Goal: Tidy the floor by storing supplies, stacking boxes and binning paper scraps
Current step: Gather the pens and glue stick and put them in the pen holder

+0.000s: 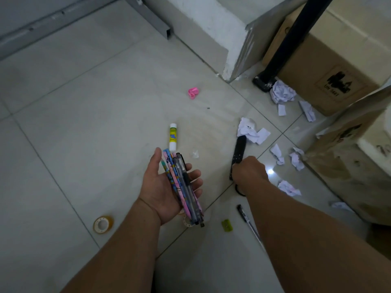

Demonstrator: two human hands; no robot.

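Tiled floor fills the view, with one cardboard box at far right behind a black pole and a second box nearer along the right edge. My left hand is palm up, its fingers curled under and round a bundle of pens and pencils lying across the palm. My right hand is closed round the near end of a long black dotted object, kind not determinable, which points away from me. Crumpled paper scraps lie scattered between that object and the boxes. A glue stick lies just beyond the bundle, a tape roll lies left of my left forearm, a black pen is partly under my right forearm, a green piece lies beside the pen, and a pink item lies well beyond the glue stick
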